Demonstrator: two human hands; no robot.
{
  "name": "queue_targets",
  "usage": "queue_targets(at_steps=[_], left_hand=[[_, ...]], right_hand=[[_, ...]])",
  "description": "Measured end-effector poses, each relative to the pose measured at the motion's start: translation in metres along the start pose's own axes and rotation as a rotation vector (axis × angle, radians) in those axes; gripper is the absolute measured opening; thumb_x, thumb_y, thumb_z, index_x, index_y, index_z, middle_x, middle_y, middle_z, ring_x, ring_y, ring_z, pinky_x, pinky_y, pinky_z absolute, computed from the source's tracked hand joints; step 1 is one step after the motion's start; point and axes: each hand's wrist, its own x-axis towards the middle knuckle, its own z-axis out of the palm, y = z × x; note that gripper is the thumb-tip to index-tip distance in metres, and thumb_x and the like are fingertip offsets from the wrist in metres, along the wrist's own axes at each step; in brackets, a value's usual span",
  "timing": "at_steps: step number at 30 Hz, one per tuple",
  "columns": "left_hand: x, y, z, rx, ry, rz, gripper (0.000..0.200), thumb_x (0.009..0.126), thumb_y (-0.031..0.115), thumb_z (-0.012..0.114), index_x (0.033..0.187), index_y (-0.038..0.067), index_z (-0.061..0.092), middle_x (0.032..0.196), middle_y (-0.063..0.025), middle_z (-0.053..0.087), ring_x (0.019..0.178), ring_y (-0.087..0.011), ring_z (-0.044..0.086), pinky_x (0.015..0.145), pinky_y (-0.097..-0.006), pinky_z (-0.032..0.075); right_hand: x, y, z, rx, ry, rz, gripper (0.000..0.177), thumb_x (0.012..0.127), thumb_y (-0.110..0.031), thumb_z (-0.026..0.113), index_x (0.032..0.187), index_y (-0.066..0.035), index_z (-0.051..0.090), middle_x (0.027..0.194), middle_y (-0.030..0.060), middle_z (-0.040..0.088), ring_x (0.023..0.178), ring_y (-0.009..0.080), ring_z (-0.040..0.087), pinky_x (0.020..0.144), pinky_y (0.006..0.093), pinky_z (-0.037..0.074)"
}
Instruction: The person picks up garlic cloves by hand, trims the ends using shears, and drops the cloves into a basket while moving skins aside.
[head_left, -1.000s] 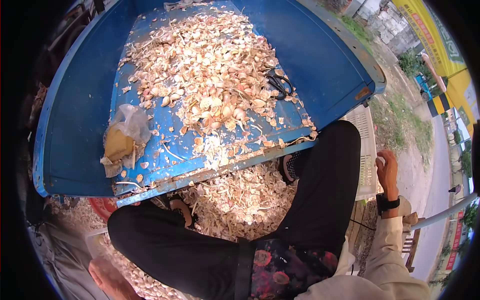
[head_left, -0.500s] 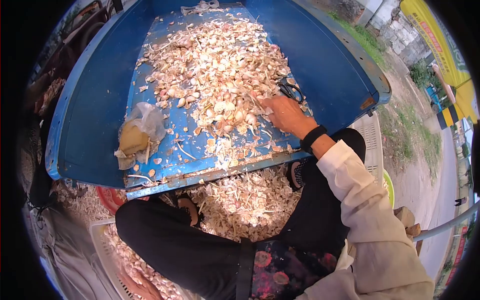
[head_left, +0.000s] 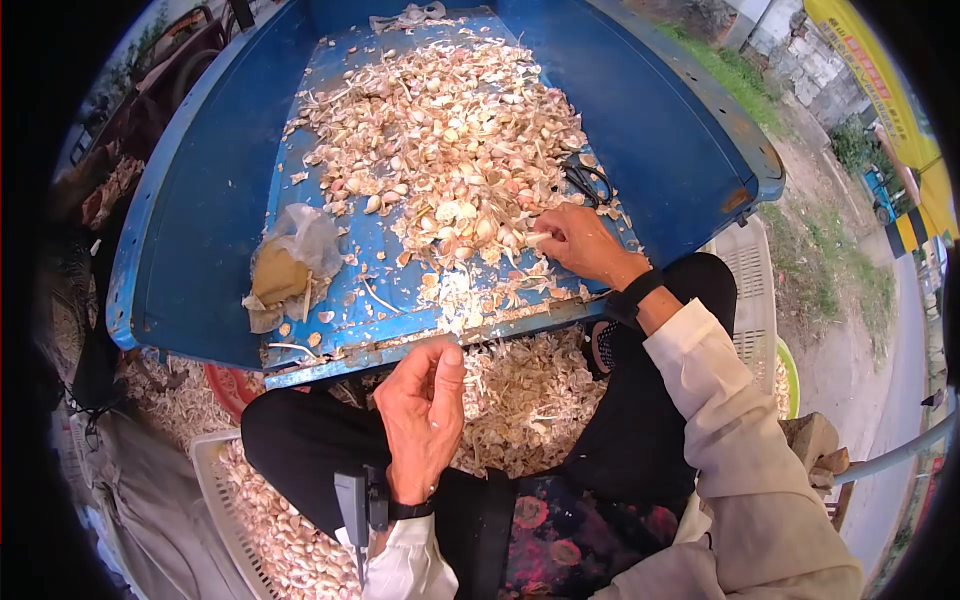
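Observation:
A heap of garlic cloves and papery skins lies on the blue metal bed. My right hand is at the heap's near right edge, thumb and fingers pinched on a small whitish garlic piece whose exact shape is partly hidden. Just beyond that hand rest black-handled scissors. In front of the bed's near edge, my left hand is raised over my lap, fingers loosely bent, thumb slightly apart, nothing visible in it. Below to the left stands a white plastic basket of garlic cloves.
A clear plastic bag with a tan lump sits on the bed's left. Skins litter the ground between my feet. A red basin is at left; a white crate and green basin are at right. High blue walls flank the bed.
My left hand has come up from the garlic basket at lower left to the front of the bed. The right hand has drawn back slightly from the heap, pinching a pale piece.

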Motion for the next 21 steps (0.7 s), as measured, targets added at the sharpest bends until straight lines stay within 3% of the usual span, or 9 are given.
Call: queue_targets(at_steps=[2, 5, 9, 11, 14, 16, 17, 19, 21], left_hand=[[0.016, 0.005, 0.018, 0.143, -0.076, -0.067, 0.038, 0.095, 0.033, 0.061, 0.084, -0.004, 0.062, 0.058, -0.0035, 0.056, 0.054, -0.0077, 0.05, 0.051, -0.0271, 0.041], [0.026, -0.008, 0.038, 0.256, -0.084, -0.023, 0.042, 0.096, 0.038, 0.057, 0.08, -0.001, 0.059, 0.057, -0.0119, 0.055, 0.05, -0.0213, 0.053, 0.05, -0.0365, 0.042], [0.019, -0.03, 0.046, 0.368, -0.077, 0.039, 0.039, 0.099, 0.034, 0.053, 0.08, 0.0, 0.058, 0.056, -0.0147, 0.052, 0.049, -0.0238, 0.052, 0.049, -0.038, 0.041], [0.011, -0.033, 0.045, 0.188, -0.017, 0.001, 0.038, 0.101, 0.031, 0.049, 0.081, 0.0, 0.059, 0.056, -0.0164, 0.049, 0.048, -0.0236, 0.048, 0.049, -0.0388, 0.04], [0.006, -0.042, 0.042, 0.0, 0.041, -0.018, 0.041, 0.103, 0.029, 0.044, 0.08, 0.0, 0.06, 0.055, -0.0057, 0.05, 0.05, -0.0129, 0.043, 0.047, -0.0318, 0.037], [0.002, -0.05, 0.04, -0.259, 0.039, -0.087, 0.042, 0.103, 0.034, 0.044, 0.08, 0.002, 0.058, 0.066, 0.003, 0.051, 0.057, -0.0031, 0.04, 0.048, -0.022, 0.03], [0.0, -0.054, 0.04, -0.257, 0.043, -0.094, 0.042, 0.103, 0.034, 0.044, 0.08, 0.002, 0.058, 0.066, 0.003, 0.051, 0.057, -0.0031, 0.04, 0.048, -0.022, 0.03], [-0.004, -0.051, 0.04, -0.611, 0.14, -0.294, 0.041, 0.102, 0.036, 0.046, 0.075, 0.006, 0.055, 0.064, 0.0042, 0.049, 0.054, -0.0037, 0.042, 0.047, -0.0212, 0.03], [-0.006, -0.044, 0.042, -0.696, 0.185, -0.312, 0.04, 0.1, 0.037, 0.049, 0.072, 0.009, 0.052, 0.061, 0.0052, 0.047, 0.051, -0.0042, 0.041, 0.045, -0.0202, 0.029]], right_hand=[[-0.016, -0.031, -0.014, 0.143, 0.072, -0.058, 0.013, 0.078, -0.012, 0.066, 0.087, -0.002, 0.064, 0.079, 0.0153, 0.062, 0.078, 0.032, 0.061, 0.067, 0.0423, 0.046], [-0.045, -0.077, -0.02, 0.241, 0.02, -0.108, 0.013, 0.08, -0.011, 0.068, 0.09, -0.002, 0.065, 0.081, 0.0128, 0.061, 0.08, 0.0316, 0.061, 0.068, 0.0405, 0.047], [-0.07, -0.104, 0.004, 0.414, 0.018, -0.228, 0.016, 0.081, -0.007, 0.068, 0.096, -0.002, 0.066, 0.086, 0.0112, 0.063, 0.083, 0.0294, 0.062, 0.072, 0.0373, 0.049], [-0.072, -0.106, 0.014, 0.448, 0.015, -0.224, 0.017, 0.081, -0.006, 0.068, 0.098, -0.002, 0.067, 0.087, 0.0114, 0.064, 0.084, 0.029, 0.063, 0.074, 0.0368, 0.05], [-0.072, -0.11, 0.029, 0.529, 0.041, -0.309, 0.019, 0.081, -0.004, 0.068, 0.1, -0.002, 0.067, 0.09, 0.0126, 0.066, 0.083, 0.03, 0.065, 0.072, 0.0352, 0.051], [-0.076, -0.118, 0.038, 0.704, 0.038, -0.214, 0.017, 0.084, -0.004, 0.067, 0.1, 0.0, 0.067, 0.092, 0.0118, 0.069, 0.08, 0.0239, 0.067, 0.069, 0.03, 0.053], [-0.078, -0.122, 0.044, 0.709, 0.03, -0.211, 0.017, 0.084, -0.004, 0.067, 0.1, 0.0, 0.067, 0.092, 0.0118, 0.069, 0.08, 0.0239, 0.067, 0.069, 0.03, 0.053], [-0.084, -0.128, 0.056, 1.123, 0.004, -0.033, 0.014, 0.088, -0.004, 0.065, 0.1, 0.003, 0.067, 0.091, 0.0096, 0.069, 0.078, 0.0147, 0.067, 0.068, 0.0248, 0.054], [-0.087, -0.131, 0.056, 1.15, -0.036, 0.034, 0.015, 0.092, -0.007, 0.062, 0.102, 0.004, 0.065, 0.092, 0.0081, 0.068, 0.081, 0.0095, 0.065, 0.072, 0.0234, 0.055]])
